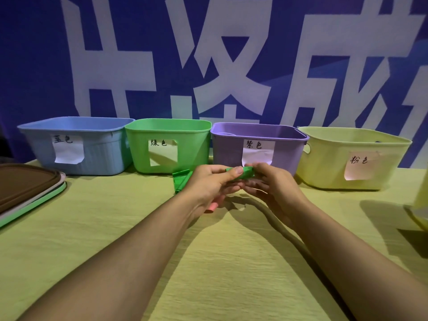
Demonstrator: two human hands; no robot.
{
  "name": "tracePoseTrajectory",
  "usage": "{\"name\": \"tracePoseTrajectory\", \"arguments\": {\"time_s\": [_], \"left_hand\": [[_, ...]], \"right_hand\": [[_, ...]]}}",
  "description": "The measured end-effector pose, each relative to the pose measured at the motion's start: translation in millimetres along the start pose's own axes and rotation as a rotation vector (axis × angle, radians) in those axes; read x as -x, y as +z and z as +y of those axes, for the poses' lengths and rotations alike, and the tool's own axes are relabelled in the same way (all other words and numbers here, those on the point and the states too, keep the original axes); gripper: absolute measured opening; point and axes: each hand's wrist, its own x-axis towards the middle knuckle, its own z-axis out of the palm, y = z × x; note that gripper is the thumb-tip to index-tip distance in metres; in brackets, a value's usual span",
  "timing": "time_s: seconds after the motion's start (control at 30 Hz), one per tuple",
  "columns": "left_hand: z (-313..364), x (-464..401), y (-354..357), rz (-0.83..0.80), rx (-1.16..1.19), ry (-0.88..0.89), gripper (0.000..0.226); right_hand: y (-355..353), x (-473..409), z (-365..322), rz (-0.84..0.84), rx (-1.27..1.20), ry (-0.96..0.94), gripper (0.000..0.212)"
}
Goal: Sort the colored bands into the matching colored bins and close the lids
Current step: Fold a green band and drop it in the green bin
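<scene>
Both hands meet in front of the purple bin [254, 140]. A green band [245, 173] is pinched between my left hand [208, 181] and my right hand [268, 184]; its loose end [181, 181] hangs out to the left of my left hand. A pink band [212, 207] pokes out below my left hand, seemingly held under its fingers. Along the back stand a blue bin [76, 147], a green bin [169, 144], the purple bin and a pale yellow bin [347, 158], all with no lid on and each with a paper label.
Stacked lids [27, 188], brown on top with green beneath, lie at the table's left edge. Another pale object [420, 205] sits at the right edge. A grey cable [275, 218] runs across the yellow-green tablecloth under my right forearm. A blue banner wall stands behind the bins.
</scene>
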Motion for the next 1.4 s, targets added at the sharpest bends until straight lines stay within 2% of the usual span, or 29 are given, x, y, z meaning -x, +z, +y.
{"name": "tracePoseTrajectory", "arguments": {"time_s": [0.1, 0.27, 0.4, 0.5, 0.6, 0.7, 0.8, 0.87, 1.0, 1.1, 1.2, 1.3, 1.4], "left_hand": [[0, 0, -2, -0.015, 0.026, 0.035, 0.013], [-1, -2, -4, -0.024, 0.024, 0.124, 0.019], [-2, -4, -1, 0.017, 0.004, 0.175, 0.022], [-4, -3, 8, 0.083, 0.07, 0.217, 0.023], [-9, -2, 19, 0.144, 0.185, 0.189, 0.022], [-11, -4, 29, 0.122, 0.385, 0.181, 0.014], [-11, -5, 29, 0.126, 0.471, 0.173, 0.009], [-12, -7, 25, 0.137, 0.44, 0.18, 0.016], [-10, -7, 19, 0.199, 0.272, 0.157, 0.011], [-8, -10, 10, 0.23, 0.14, 0.165, 0.014], [-3, -14, -4, 0.339, 0.003, 0.251, 0.012], [14, -18, -12, 0.421, -0.067, 0.344, 0.003], [50, -35, -29, 0.491, -0.325, 0.429, 0.008]], "right_hand": [[-2, 1, 1, 0.048, 0.144, -0.046, 0.041], [-4, -2, 3, 0.055, 0.166, -0.13, 0.027], [-4, -5, 1, 0.068, 0.143, -0.143, 0.027], [0, -3, 2, 0.068, -0.013, -0.07, 0.03], [13, 3, 3, 0.056, -0.326, 0.024, 0.024], [25, 7, 3, 0.005, -0.597, 0.096, 0.019], [30, 7, 4, -0.036, -0.664, 0.114, 0.023], [30, 6, 7, -0.028, -0.553, 0.058, 0.022], [28, 1, 14, 0.138, -0.09, -0.188, 0.024], [24, 1, 19, 0.138, 0.191, -0.307, 0.018], [19, 1, 22, 0.169, 0.521, -0.387, 0.025], [16, 2, 21, 0.213, 0.636, -0.402, 0.029], [16, 4, 23, 0.205, 0.699, -0.438, 0.03]]}}
